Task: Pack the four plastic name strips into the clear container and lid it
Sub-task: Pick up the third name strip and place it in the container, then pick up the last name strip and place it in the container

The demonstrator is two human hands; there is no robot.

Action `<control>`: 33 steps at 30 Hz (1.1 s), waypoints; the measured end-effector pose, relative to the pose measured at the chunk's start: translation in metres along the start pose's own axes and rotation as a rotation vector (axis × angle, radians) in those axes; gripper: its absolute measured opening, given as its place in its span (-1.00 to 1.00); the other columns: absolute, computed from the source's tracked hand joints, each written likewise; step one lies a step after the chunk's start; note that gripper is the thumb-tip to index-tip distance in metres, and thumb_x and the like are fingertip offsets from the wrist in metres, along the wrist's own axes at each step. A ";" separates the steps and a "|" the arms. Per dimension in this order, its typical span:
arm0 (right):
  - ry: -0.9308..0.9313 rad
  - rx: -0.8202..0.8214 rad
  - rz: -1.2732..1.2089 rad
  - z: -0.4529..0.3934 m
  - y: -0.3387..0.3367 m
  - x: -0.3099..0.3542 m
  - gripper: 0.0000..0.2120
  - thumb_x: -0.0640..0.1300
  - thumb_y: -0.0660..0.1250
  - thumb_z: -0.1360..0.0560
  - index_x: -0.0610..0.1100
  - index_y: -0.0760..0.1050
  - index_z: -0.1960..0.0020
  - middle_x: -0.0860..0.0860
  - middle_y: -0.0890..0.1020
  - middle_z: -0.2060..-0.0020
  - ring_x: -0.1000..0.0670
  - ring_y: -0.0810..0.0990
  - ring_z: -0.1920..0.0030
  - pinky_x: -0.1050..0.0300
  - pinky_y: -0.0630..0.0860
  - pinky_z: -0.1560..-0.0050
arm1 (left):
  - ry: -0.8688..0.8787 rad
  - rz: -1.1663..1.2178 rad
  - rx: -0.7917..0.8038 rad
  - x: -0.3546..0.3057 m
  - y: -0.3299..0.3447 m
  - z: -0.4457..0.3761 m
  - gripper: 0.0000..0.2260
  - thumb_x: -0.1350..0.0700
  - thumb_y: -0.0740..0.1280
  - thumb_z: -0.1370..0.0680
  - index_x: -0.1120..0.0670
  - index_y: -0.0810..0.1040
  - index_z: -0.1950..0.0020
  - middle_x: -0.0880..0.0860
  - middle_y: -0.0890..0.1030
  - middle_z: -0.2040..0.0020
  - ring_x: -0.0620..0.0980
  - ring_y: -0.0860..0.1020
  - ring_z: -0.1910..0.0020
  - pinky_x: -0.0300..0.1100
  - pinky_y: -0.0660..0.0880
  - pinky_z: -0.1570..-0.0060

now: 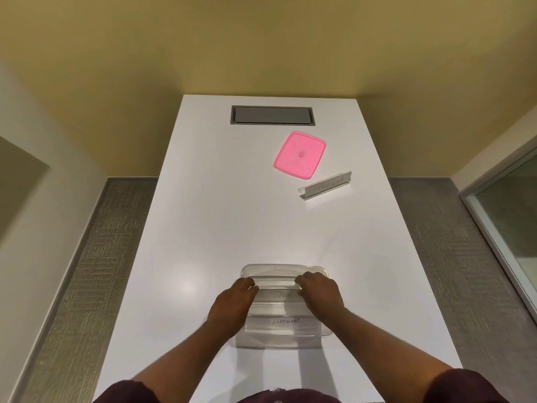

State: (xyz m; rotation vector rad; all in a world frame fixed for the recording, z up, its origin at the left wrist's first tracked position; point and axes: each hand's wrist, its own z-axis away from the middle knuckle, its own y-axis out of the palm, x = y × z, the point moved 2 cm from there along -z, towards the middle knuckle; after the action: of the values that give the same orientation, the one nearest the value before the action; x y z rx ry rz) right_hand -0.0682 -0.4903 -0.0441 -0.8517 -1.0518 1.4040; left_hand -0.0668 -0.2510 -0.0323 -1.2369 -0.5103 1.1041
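The clear container (283, 269) sits on the white table near its front edge. A strip marked ELEPHANT (285, 321) lies inside at the near side. Above it, a strip marked DOG (279, 294) is held at its two ends, over the container's middle. My left hand (232, 305) grips its left end and my right hand (321, 293) grips its right end. One more name strip (325, 186) lies on the table far to the right. The pink lid (300, 155) rests flat beyond that strip. Whether another strip lies under the DOG strip is hidden.
A grey recessed panel (272, 115) is set in the table's far end. The white table (203, 228) runs long and narrow, with carpet on both sides. A glass partition (511, 216) stands to the right.
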 end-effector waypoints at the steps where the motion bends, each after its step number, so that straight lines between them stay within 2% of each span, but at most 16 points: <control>1: 0.003 0.001 -0.002 0.000 0.001 0.001 -0.77 -0.10 0.25 -0.64 -0.03 0.50 -0.28 -0.01 0.63 -0.11 -0.15 0.59 -0.15 -0.02 0.57 0.04 | 0.010 0.001 -0.020 0.001 0.000 -0.001 -0.44 0.34 0.25 -0.46 0.04 0.35 -0.45 0.01 0.36 -0.41 0.09 0.48 -0.29 -0.01 0.57 -0.03; 5: -0.006 -0.028 -0.046 0.002 0.004 -0.001 -0.67 0.03 0.26 -0.63 0.00 0.47 -0.37 0.03 0.61 -0.21 -0.10 0.57 -0.24 -0.02 0.60 -0.04 | 0.095 -0.016 -0.137 0.000 -0.002 -0.004 -0.60 0.31 0.29 -0.44 0.11 0.56 -0.26 0.08 0.56 -0.24 0.13 0.57 -0.21 -0.03 0.57 -0.06; 7: -0.004 -0.104 -0.133 0.005 -0.001 -0.003 -0.63 0.14 0.28 -0.60 0.02 0.51 -0.35 0.06 0.64 -0.20 -0.05 0.58 -0.25 0.00 0.60 -0.07 | 0.108 -0.038 -0.209 -0.002 -0.007 -0.007 -0.69 0.27 0.38 -0.40 0.07 0.63 -0.13 0.05 0.62 -0.15 0.11 0.58 -0.25 0.03 0.53 -0.23; 9: 0.019 -0.241 -0.289 0.004 -0.011 -0.007 -0.66 0.17 0.33 -0.57 0.03 0.61 -0.25 0.10 0.70 -0.11 0.02 0.64 -0.15 0.04 0.60 -0.06 | 0.134 -0.015 -0.290 -0.004 -0.016 -0.016 -0.76 0.22 0.43 -0.41 0.03 0.65 -0.05 0.01 0.63 -0.09 0.08 0.57 -0.27 0.15 0.47 -0.31; 11: 0.076 -0.329 -0.448 0.000 -0.026 -0.016 -0.76 0.16 0.39 -0.54 0.05 0.67 -0.07 0.15 0.74 0.07 0.12 0.67 0.06 0.12 0.58 0.03 | 0.156 0.112 -0.361 -0.007 -0.028 -0.032 -0.83 0.22 0.39 -0.45 0.05 0.64 -0.01 0.02 0.61 -0.03 0.08 0.57 -0.17 0.10 0.52 -0.22; 13: 0.150 -0.334 -0.553 -0.010 -0.041 -0.027 -0.83 0.14 0.41 -0.52 0.06 0.67 0.07 0.18 0.73 0.22 0.22 0.61 0.24 0.20 0.52 0.13 | 0.113 0.286 -0.424 -0.010 -0.043 -0.051 -0.86 0.23 0.35 -0.50 0.09 0.64 -0.01 0.03 0.59 -0.01 0.05 0.54 -0.12 -0.02 0.54 -0.10; 16: 0.297 -0.327 -0.724 -0.030 -0.061 -0.053 -0.83 0.09 0.43 -0.50 0.02 0.68 0.16 0.18 0.72 0.30 0.21 0.65 0.27 0.17 0.58 0.13 | -0.019 0.490 -0.456 -0.013 -0.059 -0.087 -0.84 0.24 0.33 -0.53 0.09 0.62 -0.06 0.01 0.56 -0.05 0.00 0.47 -0.16 -0.14 0.47 -0.09; 18: 0.366 -0.355 -0.845 -0.045 -0.070 -0.074 -0.83 0.05 0.42 -0.50 0.00 0.67 0.20 0.14 0.72 0.34 0.17 0.68 0.27 0.09 0.63 0.08 | -0.114 0.594 -0.441 -0.015 -0.066 -0.112 -0.82 0.25 0.33 -0.54 0.10 0.60 -0.11 0.02 0.56 -0.09 0.02 0.47 -0.16 -0.12 0.46 -0.08; 20: 0.413 -0.372 -0.929 -0.063 -0.078 -0.098 -0.83 0.02 0.41 -0.51 -0.02 0.67 0.21 0.11 0.72 0.36 0.13 0.70 0.26 0.02 0.65 0.04 | -0.192 0.684 -0.403 -0.017 -0.069 -0.141 -0.80 0.26 0.34 -0.54 0.14 0.59 -0.15 0.08 0.58 -0.12 0.07 0.52 -0.17 -0.02 0.50 -0.13; 22: 0.468 -0.358 -0.998 -0.084 -0.085 -0.122 -0.86 -0.04 0.40 -0.51 -0.03 0.68 0.18 0.09 0.74 0.33 0.08 0.71 0.23 -0.04 0.66 0.01 | -0.254 0.755 -0.334 -0.020 -0.071 -0.169 -0.76 0.26 0.35 -0.54 0.19 0.57 -0.21 0.13 0.59 -0.16 0.10 0.55 -0.20 0.01 0.49 -0.22; 24: 0.533 -0.325 -1.084 -0.110 -0.089 -0.149 -0.88 -0.10 0.39 -0.50 -0.04 0.70 0.15 0.04 0.75 0.27 0.00 0.73 0.16 -0.13 0.68 -0.04 | -0.307 0.802 -0.261 -0.025 -0.071 -0.199 -0.72 0.25 0.36 -0.54 0.22 0.55 -0.26 0.16 0.59 -0.20 0.12 0.56 -0.21 -0.06 0.45 -0.26; 27: 0.624 -0.274 -1.162 -0.148 -0.095 -0.187 -0.89 -0.12 0.42 -0.52 -0.09 0.70 0.01 -0.02 0.75 0.07 -0.07 0.73 -0.02 -0.15 0.66 -0.15 | -0.410 0.934 -0.150 -0.032 -0.069 -0.242 -0.64 0.17 0.39 -0.55 0.20 0.49 -0.33 0.16 0.57 -0.28 0.12 0.54 -0.27 -0.04 0.44 -0.32; 28: 0.649 -0.260 -1.193 -0.161 -0.097 -0.199 -0.84 -0.12 0.44 -0.53 -0.11 0.68 -0.08 -0.03 0.74 0.01 -0.04 0.73 -0.02 -0.08 0.68 -0.12 | -0.449 1.003 -0.116 -0.035 -0.067 -0.257 -0.61 0.15 0.40 -0.55 0.19 0.47 -0.36 0.15 0.55 -0.32 0.11 0.53 -0.30 0.01 0.45 -0.34; 30: 0.663 -0.217 -1.248 -0.186 -0.102 -0.221 -0.66 -0.11 0.47 -0.53 -0.15 0.59 -0.28 -0.02 0.70 -0.03 0.05 0.72 0.11 0.09 0.66 0.04 | -0.502 1.103 -0.063 -0.039 -0.064 -0.284 -0.54 0.12 0.41 -0.54 0.14 0.42 -0.42 0.14 0.50 -0.38 0.10 0.49 -0.36 0.10 0.47 -0.34; 31: 0.659 -0.189 -1.242 -0.199 -0.104 -0.230 -0.57 -0.09 0.48 -0.52 -0.15 0.53 -0.36 -0.03 0.68 -0.08 0.03 0.70 0.09 0.08 0.65 0.00 | -0.506 1.116 -0.045 -0.041 -0.062 -0.296 -0.49 0.11 0.41 -0.53 0.13 0.38 -0.45 0.13 0.47 -0.42 0.09 0.45 -0.40 0.12 0.46 -0.35; 33: 0.648 -0.134 -1.204 -0.222 -0.106 -0.247 -0.41 -0.06 0.50 -0.51 -0.12 0.42 -0.47 -0.07 0.59 -0.31 -0.08 0.63 -0.19 -0.09 0.58 -0.30 | -0.489 1.124 -0.017 -0.045 -0.059 -0.317 -0.41 0.09 0.41 -0.53 0.10 0.30 -0.52 0.11 0.39 -0.50 0.09 0.38 -0.47 0.11 0.43 -0.39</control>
State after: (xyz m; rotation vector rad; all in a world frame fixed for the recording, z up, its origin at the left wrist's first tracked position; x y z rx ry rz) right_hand 0.2021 -0.7103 -0.0373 -0.5096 -0.8661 0.0272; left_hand 0.1961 -0.4410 -0.0647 -1.2656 -0.1355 2.3846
